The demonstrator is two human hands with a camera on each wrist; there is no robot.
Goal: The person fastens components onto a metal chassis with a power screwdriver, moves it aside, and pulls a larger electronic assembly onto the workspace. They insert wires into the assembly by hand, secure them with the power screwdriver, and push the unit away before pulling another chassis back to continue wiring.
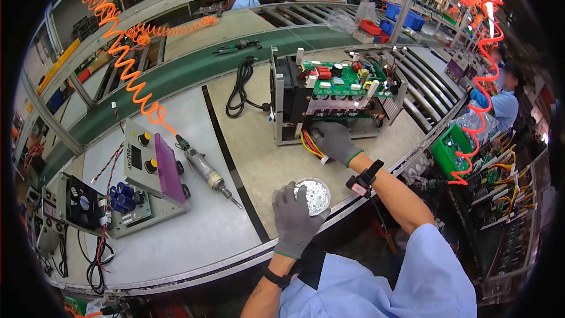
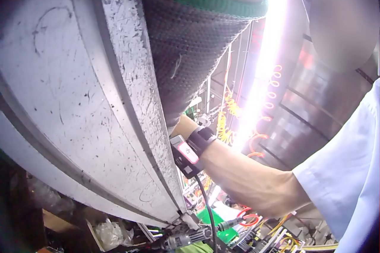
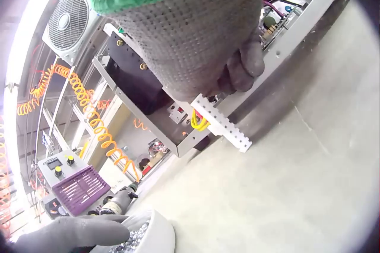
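Observation:
In the head view my gloved left hand holds a round white dish near the table's front edge, its fingers over the rim. Small shiny metal pieces fill the dish. My gloved right hand is at the lower front of an open metal chassis that carries a green circuit board. Its fingers are curled in the right wrist view; I cannot tell what they grip. Close beside it, red and yellow wires run to a long white connector.
Left of the chassis lies a black power cord. A pneumatic screwdriver on an orange coiled hose rests beside a purple-fronted unit. At the right are metal rollers and a green bin. Another person is at the far right.

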